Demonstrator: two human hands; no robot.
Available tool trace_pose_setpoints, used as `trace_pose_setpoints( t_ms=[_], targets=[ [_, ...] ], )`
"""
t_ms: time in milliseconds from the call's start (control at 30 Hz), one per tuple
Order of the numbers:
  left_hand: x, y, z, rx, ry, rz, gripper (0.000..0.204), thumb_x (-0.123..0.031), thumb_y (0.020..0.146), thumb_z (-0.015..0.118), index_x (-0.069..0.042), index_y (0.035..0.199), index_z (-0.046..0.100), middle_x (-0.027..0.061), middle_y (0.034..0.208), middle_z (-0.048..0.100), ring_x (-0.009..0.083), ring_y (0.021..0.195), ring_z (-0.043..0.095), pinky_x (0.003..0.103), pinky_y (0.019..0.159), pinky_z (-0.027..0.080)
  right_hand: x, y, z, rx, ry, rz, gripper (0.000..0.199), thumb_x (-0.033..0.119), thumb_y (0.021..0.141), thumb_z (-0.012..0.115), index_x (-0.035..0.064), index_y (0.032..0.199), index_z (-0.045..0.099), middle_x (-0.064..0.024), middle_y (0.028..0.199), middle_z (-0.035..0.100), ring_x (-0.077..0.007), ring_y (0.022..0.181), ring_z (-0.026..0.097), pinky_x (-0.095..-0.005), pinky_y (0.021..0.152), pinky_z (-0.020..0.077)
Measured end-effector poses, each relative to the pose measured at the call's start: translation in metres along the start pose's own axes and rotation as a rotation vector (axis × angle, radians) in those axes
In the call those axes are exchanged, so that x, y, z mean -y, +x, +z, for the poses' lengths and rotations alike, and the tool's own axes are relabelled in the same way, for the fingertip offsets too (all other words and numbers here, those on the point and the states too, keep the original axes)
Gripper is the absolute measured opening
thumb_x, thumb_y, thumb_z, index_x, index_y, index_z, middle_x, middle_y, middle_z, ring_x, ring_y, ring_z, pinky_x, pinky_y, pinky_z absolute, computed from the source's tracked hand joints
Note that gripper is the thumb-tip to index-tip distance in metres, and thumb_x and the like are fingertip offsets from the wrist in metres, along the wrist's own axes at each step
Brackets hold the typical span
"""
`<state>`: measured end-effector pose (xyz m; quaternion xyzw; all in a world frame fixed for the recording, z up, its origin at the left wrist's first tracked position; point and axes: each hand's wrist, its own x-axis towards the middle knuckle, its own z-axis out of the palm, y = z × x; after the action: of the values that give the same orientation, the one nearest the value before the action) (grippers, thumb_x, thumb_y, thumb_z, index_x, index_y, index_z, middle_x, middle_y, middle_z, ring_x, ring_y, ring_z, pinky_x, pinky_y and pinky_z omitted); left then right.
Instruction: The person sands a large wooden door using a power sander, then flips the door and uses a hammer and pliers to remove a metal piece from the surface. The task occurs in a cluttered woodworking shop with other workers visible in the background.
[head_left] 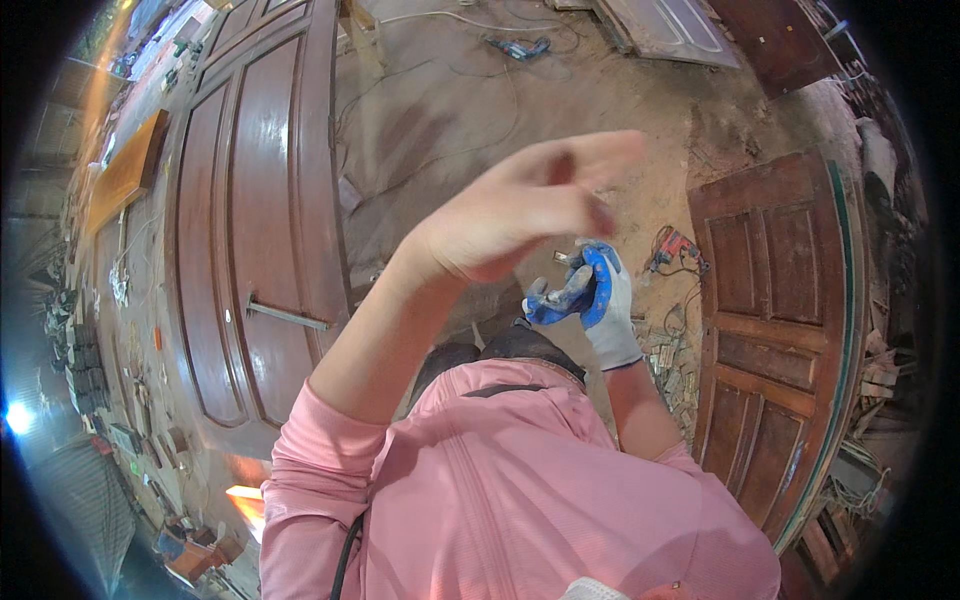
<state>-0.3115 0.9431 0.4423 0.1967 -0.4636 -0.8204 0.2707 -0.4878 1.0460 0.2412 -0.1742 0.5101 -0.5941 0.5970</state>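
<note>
1. The left hand (520,215) was bare and raised high in front of the camera, its fingers (590,160) stretched out loosely and close together; it grasped nothing, and its outline was blurred.
2. The right hand (590,295) wore a white glove with a blue coated palm (598,285) and sat just below and to the right of the left hand. It was clenched around a small pale object (562,258) that stuck out at its top; the object was too small and too hidden to identify.
3. Both forearms came out of pink sleeves (330,470), and the pink garment filled the lower middle of the view, below the gloved hand.
4. A large varnished brown door (250,200) lay flat on the dirt floor (450,110), well to the left of the gloved hand, with a metal bar handle (285,315) near its lower edge.
5. A second, darker panelled door (775,300) lay to the right of the gloved hand, edged with a green strip.
6. A red power drill (678,245) with its cable lay on the ground between the gloved hand and that right-hand door.
7. A blue power tool (520,46) lay far above the gloved hand, among loose cables on the floor.
</note>
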Motion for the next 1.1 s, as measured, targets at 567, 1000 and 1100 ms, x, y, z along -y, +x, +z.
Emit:
trace_pose_setpoints(
  t_ms=[567,1000,1100],
  targets=[
    [0.052,-0.023,-0.030,-0.251,0.211,0.002,0.082,-0.021,0.083,0.071,-0.002,0.153,0.034,0.0116,0.157,0.037,0.0230,0.149,0.028,0.033,0.117,0.025,-0.010,-0.003,-0.004,0.041,0.049,-0.078,0.022,0.019,0.099,0.057,0.0065,0.115,0.066,-0.0026,0.089,0.064,-0.0135,0.075,0.062,-0.0288,0.070,0.0538],
    [0.220,-0.113,-0.042,-0.386,0.171,-0.483,0.036,-0.009,0.092,0.067,0.000,0.125,0.056,0.0040,0.109,0.065,0.0119,0.095,0.062,0.028,0.084,0.049,-0.066,-0.067,-0.031,-0.366,0.527,-0.231,0.017,0.020,0.093,0.065,0.0085,0.104,0.060,-0.0104,0.093,0.066,-0.0338,0.088,0.063,-0.0425,0.083,0.0510],
    [0.229,-0.112,-0.047,-0.354,0.303,-0.399,0.031,-0.009,0.092,0.066,-0.001,0.121,0.058,0.0031,0.103,0.063,0.0111,0.090,0.061,0.027,0.078,0.050,-0.076,-0.111,-0.024,-1.047,-0.769,-0.626,0.027,0.018,0.085,0.069,0.0067,0.107,0.059,-0.0131,0.098,0.064,-0.0339,0.093,0.061,-0.0457,0.089,0.0465]
  ],
)
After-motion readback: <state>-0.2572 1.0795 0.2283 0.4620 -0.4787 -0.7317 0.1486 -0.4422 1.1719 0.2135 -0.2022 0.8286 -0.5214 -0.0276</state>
